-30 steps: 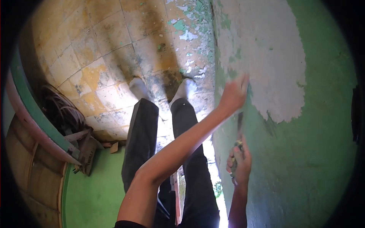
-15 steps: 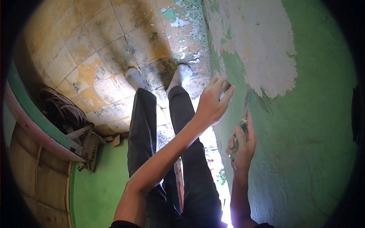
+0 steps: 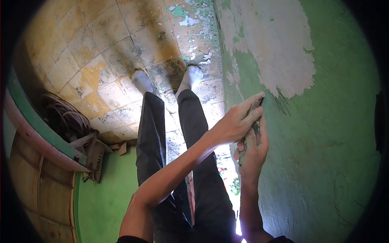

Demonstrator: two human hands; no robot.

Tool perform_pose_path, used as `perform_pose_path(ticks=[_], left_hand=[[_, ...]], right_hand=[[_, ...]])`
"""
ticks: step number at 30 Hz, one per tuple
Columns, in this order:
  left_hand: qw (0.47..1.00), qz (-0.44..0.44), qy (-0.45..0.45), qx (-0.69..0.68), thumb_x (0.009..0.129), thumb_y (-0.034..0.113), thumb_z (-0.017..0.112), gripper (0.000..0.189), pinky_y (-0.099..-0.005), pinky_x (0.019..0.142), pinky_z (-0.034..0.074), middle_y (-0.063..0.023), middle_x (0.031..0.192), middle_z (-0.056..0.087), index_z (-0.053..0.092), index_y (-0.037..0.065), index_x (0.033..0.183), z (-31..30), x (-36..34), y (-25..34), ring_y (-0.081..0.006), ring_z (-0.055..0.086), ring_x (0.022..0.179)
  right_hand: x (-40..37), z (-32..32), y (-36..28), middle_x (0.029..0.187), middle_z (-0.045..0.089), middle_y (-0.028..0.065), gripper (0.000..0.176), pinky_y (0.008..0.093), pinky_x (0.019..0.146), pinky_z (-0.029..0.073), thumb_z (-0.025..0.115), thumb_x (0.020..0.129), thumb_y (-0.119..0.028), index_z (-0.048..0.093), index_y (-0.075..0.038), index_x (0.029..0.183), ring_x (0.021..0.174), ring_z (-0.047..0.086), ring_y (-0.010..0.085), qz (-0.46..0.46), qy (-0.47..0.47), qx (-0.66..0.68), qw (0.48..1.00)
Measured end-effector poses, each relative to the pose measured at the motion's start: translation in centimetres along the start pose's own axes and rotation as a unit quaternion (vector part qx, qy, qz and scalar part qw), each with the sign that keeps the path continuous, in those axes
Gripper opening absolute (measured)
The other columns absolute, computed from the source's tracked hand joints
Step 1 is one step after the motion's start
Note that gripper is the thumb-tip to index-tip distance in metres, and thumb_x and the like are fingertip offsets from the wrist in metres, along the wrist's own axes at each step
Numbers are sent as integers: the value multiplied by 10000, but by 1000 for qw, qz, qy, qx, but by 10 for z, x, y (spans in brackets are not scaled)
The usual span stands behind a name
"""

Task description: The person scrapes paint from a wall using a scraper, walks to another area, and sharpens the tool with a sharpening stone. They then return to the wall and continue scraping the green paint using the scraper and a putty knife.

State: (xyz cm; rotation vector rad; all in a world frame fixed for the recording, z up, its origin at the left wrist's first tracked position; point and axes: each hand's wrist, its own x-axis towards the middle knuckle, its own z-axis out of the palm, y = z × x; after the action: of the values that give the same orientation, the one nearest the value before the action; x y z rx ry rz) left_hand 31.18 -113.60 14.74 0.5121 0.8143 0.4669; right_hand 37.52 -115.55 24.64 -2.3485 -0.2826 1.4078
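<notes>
My left hand [image 3: 234, 124] is closed around a small grey-brown, stone-like piece [image 3: 255, 106], held between thumb and fingers. It lies over the blade of a scraper, hiding most of the metal. My right hand [image 3: 256, 153] grips the scraper's dark handle [image 3: 242, 156], its index finger stretched along the tool toward the blade. Both hands meet close in front of the green wall [image 3: 316, 146]. Just past my left fingertips, dark scratch lines mark the lower edge of a bare, pale patch [image 3: 281, 48] with ragged paint borders.
Paint flakes [image 3: 189, 21] litter the worn tiled floor [image 3: 109, 52] along the wall's foot. My feet in light socks [image 3: 142, 82] stand on the tiles. At the left are a coiled bundle [image 3: 69, 115], a cardboard box [image 3: 96, 162] and a curved green and pink edge [image 3: 44, 141].
My left hand has moved right and down, from apart to over the scraper's blade, bringing the small piece with it. My right hand has shifted slightly left and up with the scraper.
</notes>
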Motion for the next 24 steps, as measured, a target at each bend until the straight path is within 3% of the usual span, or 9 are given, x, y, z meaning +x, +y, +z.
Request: perform_pose_path(ticks=[2,7,11,13,15,17,19,21,24], left_hand=[[998,50,26,28,1028,272,465,535,-302,868,459,-126,1150,637,348,39,1496,3,5,-11,-171,574,911],[998,-57,-21,-4,1014,263,487,570,-276,828,468,-41,954,586,315,36,1509,-23,25,-2,-138,545,859],[996,68,9,53,1011,261,494,581,-254,815,465,-25,941,576,306,27,1508,-10,17,-24,-103,531,861],[997,40,-1,67,1010,259,496,590,-258,848,461,-54,995,608,294,17,1509,-15,21,-15,-108,545,902],[997,-69,-35,19,1010,254,496,591,-280,893,451,-98,1058,626,289,20,1511,-35,39,-4,-135,556,959],[997,-61,-38,26,1010,247,492,589,-289,880,461,-125,1086,630,284,23,1513,-41,40,-2,-147,572,956],[994,76,-12,79,1011,244,488,584,-274,820,468,-86,1011,605,285,28,1514,-21,23,-12,-125,554,878],[994,79,-19,75,1013,244,483,586,-264,786,469,-53,963,578,272,37,1519,-17,18,-12,-119,544,816],[999,12,-14,47,1011,250,484,594,-277,855,458,-88,1018,603,262,45,1523,-36,43,-9,-151,564,891]], right_hand=[[1,4,-2,720,464,-7,516,209,372,324,422,997,-118,332,-36,1498,529,409,30,-3,11,-8,1000],[32,22,9,729,480,-4,454,205,375,296,442,1012,-144,402,-42,1453,519,400,24,-14,21,7,1000],[15,19,7,796,552,31,431,210,383,300,436,1014,-139,422,-23,1429,533,421,26,-25,14,18,999],[24,18,14,840,567,45,429,211,391,311,426,1013,-124,419,-8,1426,533,428,29,-19,25,29,999],[49,33,22,880,584,62,423,207,394,316,418,1015,-117,420,4,1420,530,429,30,-40,33,26,998],[47,43,18,929,597,88,419,200,400,320,409,1015,-105,415,14,1417,532,429,28,-45,32,16,998],[20,36,13,919,587,81,420,205,393,312,412,1013,-100,414,6,1420,530,422,28,-38,46,55,997],[15,29,9,878,565,50,425,210,381,299,420,1011,-101,413,-13,1427,519,403,17,-32,37,73,996],[52,40,23,889,575,37,424,209,376,301,434,1013,-115,415,-13,1425,528,414,15,-43,15,56,997]])
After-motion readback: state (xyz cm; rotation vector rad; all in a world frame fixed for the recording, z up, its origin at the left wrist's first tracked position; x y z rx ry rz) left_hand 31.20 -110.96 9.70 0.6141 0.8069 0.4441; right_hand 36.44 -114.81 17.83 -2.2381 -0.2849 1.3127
